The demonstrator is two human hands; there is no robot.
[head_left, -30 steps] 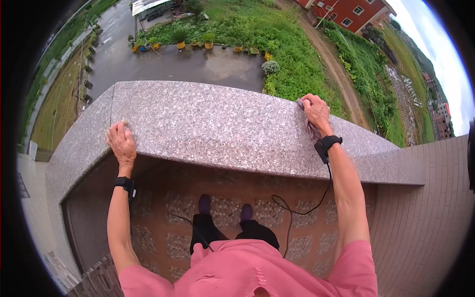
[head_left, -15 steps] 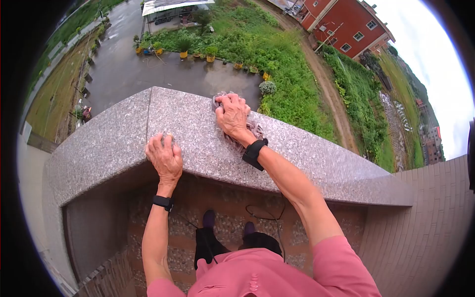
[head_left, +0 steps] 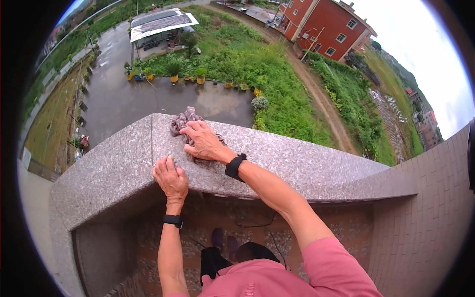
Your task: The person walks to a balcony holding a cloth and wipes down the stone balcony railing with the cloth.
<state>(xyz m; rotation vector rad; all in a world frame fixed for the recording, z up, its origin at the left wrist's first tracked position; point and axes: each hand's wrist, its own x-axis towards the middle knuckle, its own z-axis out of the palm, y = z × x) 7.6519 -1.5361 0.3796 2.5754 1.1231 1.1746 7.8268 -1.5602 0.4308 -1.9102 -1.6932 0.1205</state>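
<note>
A bunched grey-brown cloth [head_left: 184, 120] lies on the speckled granite ledge [head_left: 277, 156], close to its outer edge and just right of the seam. My right hand [head_left: 204, 142] presses on the cloth, its fingers curled over it. Below and to the left, my left hand [head_left: 171, 179] rests at the ledge's inner edge with fingers curled; a small pale thing shows at its fingertips, too small to name. A black band is on each wrist.
The ledge bends at the seam toward the lower left and meets a tiled wall [head_left: 435, 198] at the right. Below are a pebbled floor [head_left: 282, 237] and a thin black cable [head_left: 278, 250]. Beyond lie a wet yard [head_left: 128, 104], potted plants and a red building [head_left: 324, 29].
My right hand has swept left along the ledge with the cloth, coming near my left hand. My left hand has shifted right in view. The view has also shifted.
</note>
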